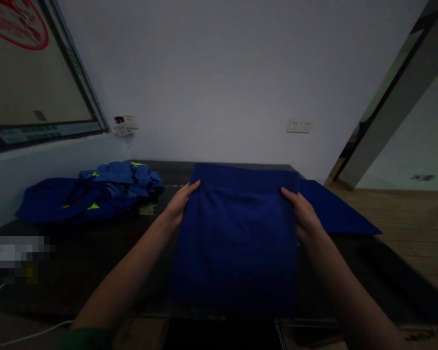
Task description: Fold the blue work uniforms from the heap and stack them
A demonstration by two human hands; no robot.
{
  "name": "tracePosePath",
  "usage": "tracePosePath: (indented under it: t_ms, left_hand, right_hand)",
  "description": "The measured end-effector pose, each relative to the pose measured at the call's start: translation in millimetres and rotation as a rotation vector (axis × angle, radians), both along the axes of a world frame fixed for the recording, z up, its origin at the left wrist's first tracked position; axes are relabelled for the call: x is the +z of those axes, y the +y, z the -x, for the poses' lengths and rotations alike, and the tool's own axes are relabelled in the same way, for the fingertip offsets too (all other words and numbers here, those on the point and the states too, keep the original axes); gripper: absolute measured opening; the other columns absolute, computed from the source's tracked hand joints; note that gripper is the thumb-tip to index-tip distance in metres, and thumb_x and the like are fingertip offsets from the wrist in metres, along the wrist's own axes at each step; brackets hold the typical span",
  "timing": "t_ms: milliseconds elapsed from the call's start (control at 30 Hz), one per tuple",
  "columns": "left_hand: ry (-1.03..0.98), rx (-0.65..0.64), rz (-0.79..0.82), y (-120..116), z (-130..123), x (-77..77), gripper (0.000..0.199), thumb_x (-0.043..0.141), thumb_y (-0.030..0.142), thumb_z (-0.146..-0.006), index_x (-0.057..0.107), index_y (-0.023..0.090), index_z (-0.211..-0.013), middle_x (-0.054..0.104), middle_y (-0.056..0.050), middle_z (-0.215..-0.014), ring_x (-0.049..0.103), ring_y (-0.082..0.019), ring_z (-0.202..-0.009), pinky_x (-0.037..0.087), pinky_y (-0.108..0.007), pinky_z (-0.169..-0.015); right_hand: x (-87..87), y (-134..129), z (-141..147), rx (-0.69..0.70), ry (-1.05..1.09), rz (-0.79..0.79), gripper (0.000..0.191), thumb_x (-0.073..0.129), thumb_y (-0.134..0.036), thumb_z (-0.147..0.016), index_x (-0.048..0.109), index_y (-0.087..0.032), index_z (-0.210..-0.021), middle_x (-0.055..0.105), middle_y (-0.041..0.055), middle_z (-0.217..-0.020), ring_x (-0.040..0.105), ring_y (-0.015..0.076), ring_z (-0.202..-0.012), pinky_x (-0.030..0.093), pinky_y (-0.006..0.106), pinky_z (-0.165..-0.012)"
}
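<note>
A dark blue cloth [241, 233], squared off like a folded piece, is held up over the black table in the middle of the head view. My left hand [180, 201] grips its upper left edge, thumb on the front and fingers behind. At the upper right edge, my right hand [302, 210] pinches it the same way. Between the hands the cloth hangs down toward the table's front edge, with soft creases near its top. Behind my right hand lies another flat blue cloth [336, 209], partly hidden.
Crumpled blue clothing [105, 192] with yellow-green patches is heaped at the back left of the black table [95, 262]. A white wall with sockets [299, 126] stands behind. A blurred pale object [10, 250] and a white cable [32, 335] are at the left.
</note>
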State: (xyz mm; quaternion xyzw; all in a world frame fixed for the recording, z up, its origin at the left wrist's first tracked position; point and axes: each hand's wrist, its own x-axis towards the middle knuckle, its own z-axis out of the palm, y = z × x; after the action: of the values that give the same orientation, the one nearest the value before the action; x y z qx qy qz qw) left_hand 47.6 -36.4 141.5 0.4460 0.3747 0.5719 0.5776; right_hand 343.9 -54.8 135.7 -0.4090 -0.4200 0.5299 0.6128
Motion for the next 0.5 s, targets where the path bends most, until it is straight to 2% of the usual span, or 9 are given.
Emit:
tracePosePath:
  t_ms: [100, 233, 367, 500]
  left_hand:
    - [-0.019, -0.054, 0.109, 55, 0, -15.6, 0.036, 0.065, 0.029, -0.084, 0.061, 0.013, -0.116, 0.073, -0.009, -0.09, 0.07, -0.018, -0.073, 0.058, -0.031, -0.074]
    - [0.109, -0.052, 0.295, 105, 5, -61.0, 0.025, 0.059, 0.02, -0.088, 0.061, 0.015, -0.112, 0.072, -0.007, -0.085, 0.067, -0.015, -0.066, 0.056, -0.03, -0.073]
    - [0.25, -0.055, 0.414, 128, 6, -100.9, 0.02, 0.054, 0.016, -0.089, 0.062, 0.017, -0.107, 0.071, -0.006, -0.078, 0.067, -0.018, -0.068, 0.054, -0.035, -0.077]
    - [0.323, -0.086, 0.438, 138, 16, -119.2, 0.014, 0.059, 0.022, -0.086, 0.064, 0.015, -0.097, 0.07, -0.008, -0.079, 0.067, -0.021, -0.074, 0.051, -0.035, -0.077]
  right_hand:
    - [-8.1, 58, 14, 0.047, -0.021, 0.052, 0.031, 0.07, -0.036, -0.076, 0.063, -0.021, -0.102, 0.073, 0.0021, -0.079, 0.07, 0.0192, -0.074, 0.06, 0.03, -0.068]
    - [-50.4, 106, 19, 0.126, -0.149, 0.17, 0.018, 0.059, -0.032, -0.085, 0.062, -0.022, -0.1, 0.073, 0.0044, -0.08, 0.07, 0.0195, -0.074, 0.059, 0.032, -0.069]
    - [-99.7, 127, 18, 0.18, -0.21, 0.279, 0.018, 0.05, -0.022, -0.088, 0.061, -0.021, -0.101, 0.073, 0.0074, -0.085, 0.07, 0.0189, -0.075, 0.057, 0.033, -0.073]
    - [-129.3, 137, 12, 0.151, -0.261, 0.296, 0.024, 0.05, -0.016, -0.084, 0.061, -0.021, -0.105, 0.073, 0.0072, -0.087, 0.069, 0.0177, -0.075, 0.056, 0.032, -0.074]
